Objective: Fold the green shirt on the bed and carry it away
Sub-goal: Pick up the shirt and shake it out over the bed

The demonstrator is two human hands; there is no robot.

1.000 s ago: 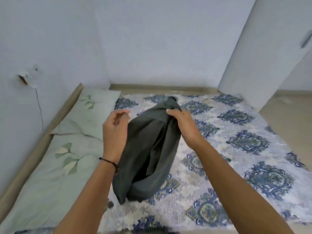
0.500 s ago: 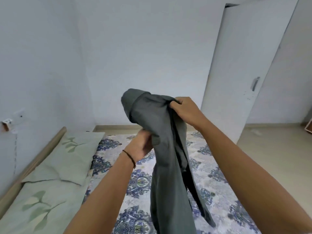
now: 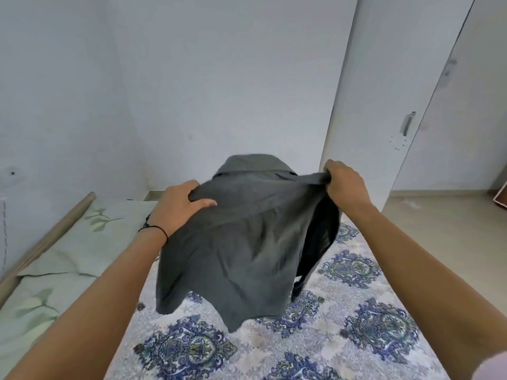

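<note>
The green shirt (image 3: 247, 242), a dark grey-green, hangs spread out in the air above the bed (image 3: 356, 325). Its collar points away from me and its hem dangles just over the sheet. My left hand (image 3: 178, 207) grips the shirt's left shoulder, with a black band on that wrist. My right hand (image 3: 345, 182) pinches the right shoulder and holds it slightly higher. The right side of the shirt folds under into shadow.
The bed has a white sheet with blue medallions. Two pale green leaf-print pillows (image 3: 68, 256) lie along its left side by a wooden edge (image 3: 49, 237). White walls stand behind. A white wardrobe door (image 3: 384, 105) and bare floor (image 3: 439, 229) are to the right.
The shirt went from a bunched bundle on the bed to a hanging twist and is now spread wide. My hands have moved apart to its two shoulders.
</note>
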